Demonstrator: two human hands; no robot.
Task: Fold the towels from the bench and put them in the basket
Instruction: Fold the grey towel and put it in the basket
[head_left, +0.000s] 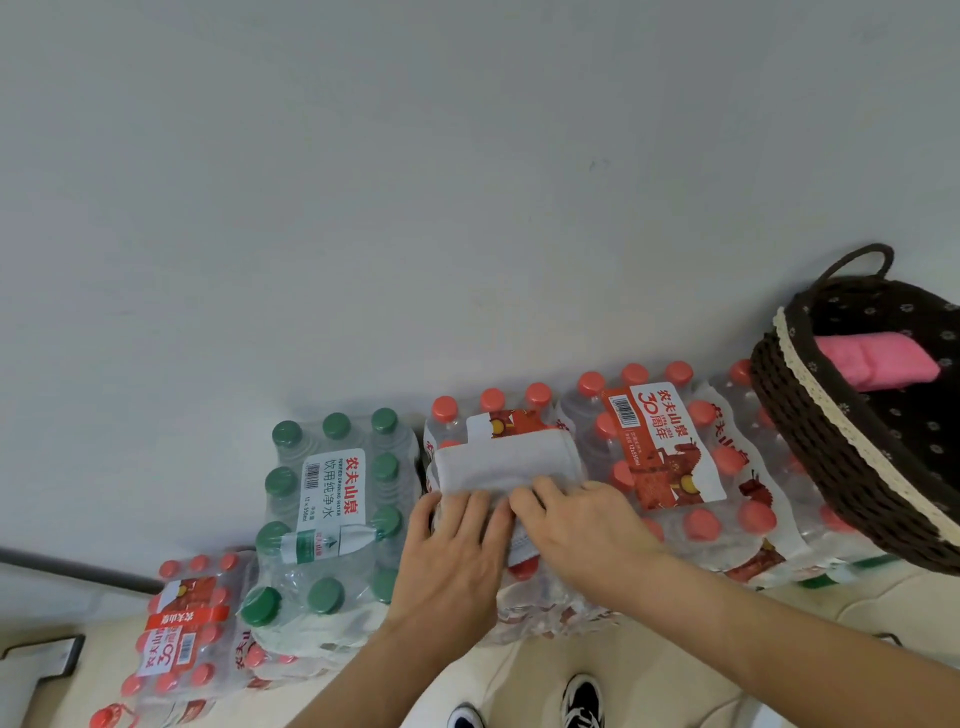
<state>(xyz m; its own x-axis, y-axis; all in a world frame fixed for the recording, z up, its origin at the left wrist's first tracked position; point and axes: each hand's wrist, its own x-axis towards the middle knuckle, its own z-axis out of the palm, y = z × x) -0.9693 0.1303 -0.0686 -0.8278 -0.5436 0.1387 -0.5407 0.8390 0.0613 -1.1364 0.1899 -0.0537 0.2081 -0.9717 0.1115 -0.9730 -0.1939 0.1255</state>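
Slippage is my main worry. The white towel lies not on a flat bench but on top of a shrink-wrapped pack of bottled water, over slick film and a row of red caps. Any crease I press could come out crooked where the cloth sags between caps. A sideways push could also drag the whole towel towards me and off the near edge onto the floor.

My left hand lies flat with straight fingers, pressing the near edge down. My right hand has its fingers curled onto the same edge and, as far as I can tell, pinches the fold. If that pinch lets go early, I judge the layers will spring apart.

The basket sits tilted on the packs well to my right, with a pink towel already inside. Dropping the towel in carelessly could rock it, and a loose fold could open on the way.

The towel is a folded band. Its long axis runs side to side, roughly along the wall. Its rounded right end points towards the basket and lies slightly farther from me than the left end.
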